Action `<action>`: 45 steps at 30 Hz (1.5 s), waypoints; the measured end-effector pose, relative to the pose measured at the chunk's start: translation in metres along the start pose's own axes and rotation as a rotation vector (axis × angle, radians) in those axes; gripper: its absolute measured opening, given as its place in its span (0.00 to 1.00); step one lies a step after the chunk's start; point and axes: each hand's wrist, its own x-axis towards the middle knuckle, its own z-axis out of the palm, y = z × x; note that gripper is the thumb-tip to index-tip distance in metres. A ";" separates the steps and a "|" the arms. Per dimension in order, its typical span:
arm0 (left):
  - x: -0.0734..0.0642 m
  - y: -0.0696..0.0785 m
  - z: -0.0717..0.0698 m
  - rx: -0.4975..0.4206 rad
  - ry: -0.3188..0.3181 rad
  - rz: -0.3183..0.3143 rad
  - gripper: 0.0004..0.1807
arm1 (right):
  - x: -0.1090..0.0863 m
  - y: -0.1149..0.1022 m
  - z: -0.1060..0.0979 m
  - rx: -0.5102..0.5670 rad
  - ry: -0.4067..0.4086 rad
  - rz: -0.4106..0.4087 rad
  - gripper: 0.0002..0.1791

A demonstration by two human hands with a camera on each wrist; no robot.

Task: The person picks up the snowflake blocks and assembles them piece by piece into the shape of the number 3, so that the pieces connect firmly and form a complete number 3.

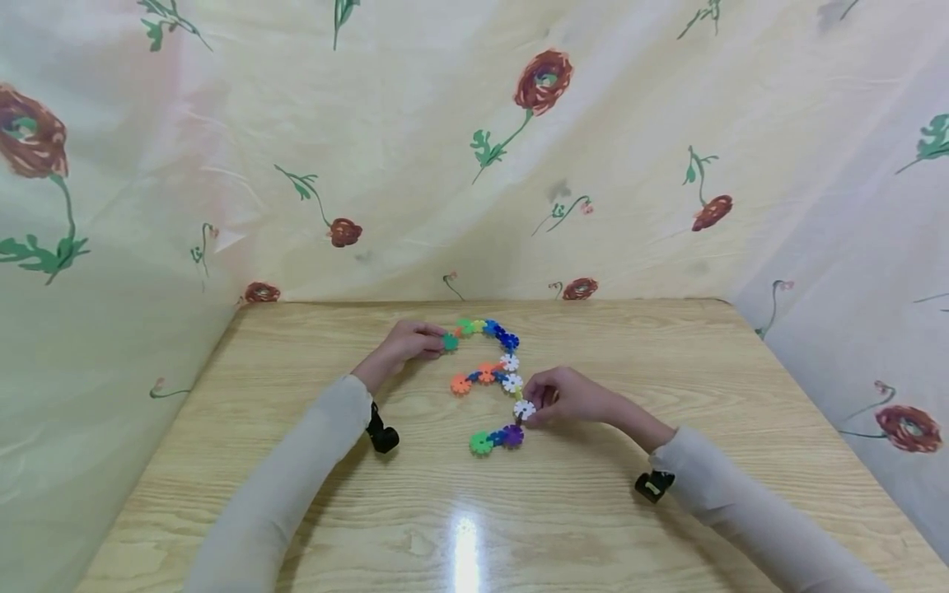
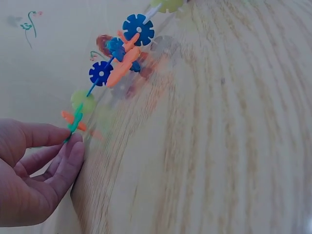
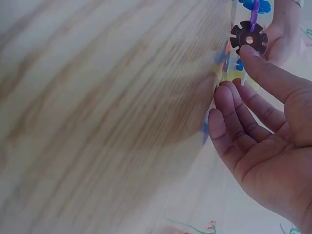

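Notched plastic interlocking discs, linked into a chain (image 1: 508, 340) shaped like a 3, lie on the wooden table. My left hand (image 1: 410, 339) pinches the green disc (image 2: 74, 122) at the chain's upper left end, between thumb and fingers. Beside that disc come an orange disc (image 2: 68, 117) and a yellow-green one (image 2: 82, 101). At the right side of the chain, my right hand (image 1: 567, 395) holds a white disc (image 1: 524, 409) between thumb and fingers. Its thumb tip overlaps a dark brown disc (image 3: 249, 39) in the right wrist view. An orange disc (image 1: 460, 384) ends the middle arm.
The lower arm ends in a green disc (image 1: 481, 443) beside a purple one (image 1: 513, 436). Flower-printed cloth (image 1: 415, 148) hangs behind and beside the wooden table (image 1: 578, 527). A black wrist camera (image 1: 383, 436) sits on the left wrist, another (image 1: 654, 486) on the right.
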 end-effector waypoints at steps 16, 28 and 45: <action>0.003 0.000 -0.001 0.010 -0.037 0.011 0.22 | 0.002 -0.012 0.008 0.001 0.016 -0.021 0.13; 0.002 0.000 0.000 0.002 -0.035 0.024 0.23 | 0.007 -0.013 0.008 -0.001 0.002 -0.019 0.13; 0.005 -0.001 0.000 0.003 -0.031 0.028 0.23 | 0.009 -0.012 0.008 -0.008 0.002 -0.032 0.13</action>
